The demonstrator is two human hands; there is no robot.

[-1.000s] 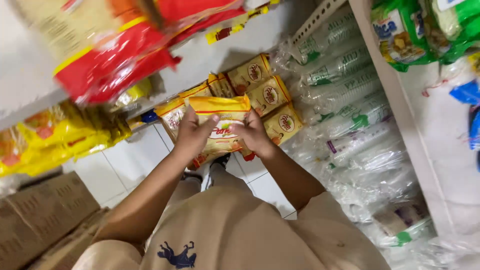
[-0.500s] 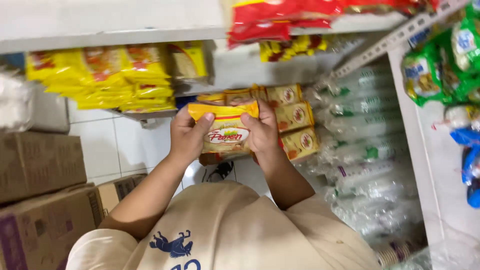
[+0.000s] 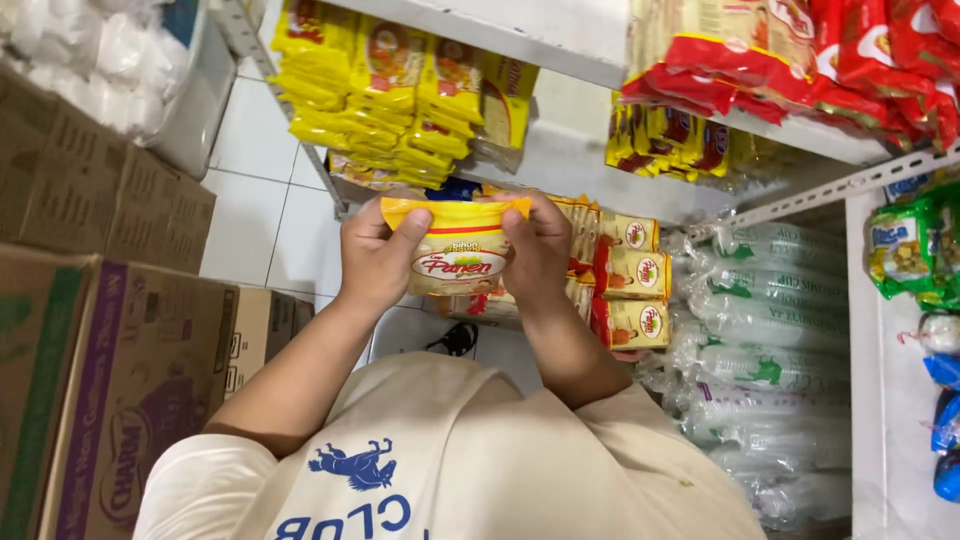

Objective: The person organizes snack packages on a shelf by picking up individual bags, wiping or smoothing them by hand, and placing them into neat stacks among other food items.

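Left hand (image 3: 375, 255): its grip pinched the left edge of a yellow noodle packet (image 3: 458, 258), thumb across the front near the top corner, fingers curled behind.
Right hand (image 3: 537, 250): its grip pinched the right edge of the same packet, thumb on the front, fingers wrapped around the back.
Packet position: held flat and face-up between both hands, in the air in front of the lower shelf (image 3: 590, 170), above the person's chest.
Packet look: yellow top band, a red stripe, a pale clear lower part with noodles showing through.
Directly behind the packet: a row of similar yellow-and-red packets (image 3: 632, 275) stood on edge, just beside the right hand.
Upper left of the shelf: a stack of bright yellow packets (image 3: 395, 90), well apart from the hands.
Upper right: red packets (image 3: 850, 60) hung over the edge of a higher shelf.
Right side: clear bags with green print (image 3: 775, 330) piled in a column beside the row of packets.
Left side: brown cardboard boxes (image 3: 110, 350) stood on the white tiled floor (image 3: 265, 215).
Clothing: a beige shirt (image 3: 470, 460) with blue print filled the bottom of the view.
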